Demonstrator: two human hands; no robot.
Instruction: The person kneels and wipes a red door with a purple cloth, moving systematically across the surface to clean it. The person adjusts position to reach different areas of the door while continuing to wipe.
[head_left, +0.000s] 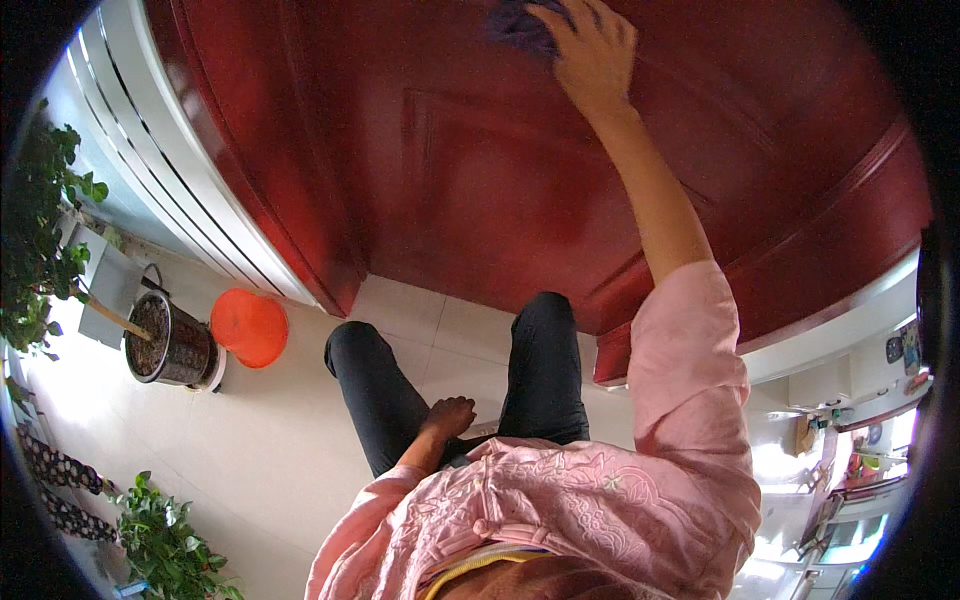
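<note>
My right hand (596, 52) reaches up and presses a dark, bunched cloth (523, 28) against a glossy dark red panelled door (480, 187). The fingers lie over the cloth's right part, and its upper edge is cut off by the picture's rim. Low in front of my body, my left hand (451, 417) rests on my left thigh with its fingers curled; nothing shows in it. My dark trousers (546, 367) are bent at the knees, facing the foot of the door.
An orange-red plastic bucket or stool (250, 328) stands on the tiled floor (262, 442) to the left, beside a potted plant (169, 339). Another leafy plant (169, 536) is at the lower left. The red door frame (613, 358) edges the opening on the right.
</note>
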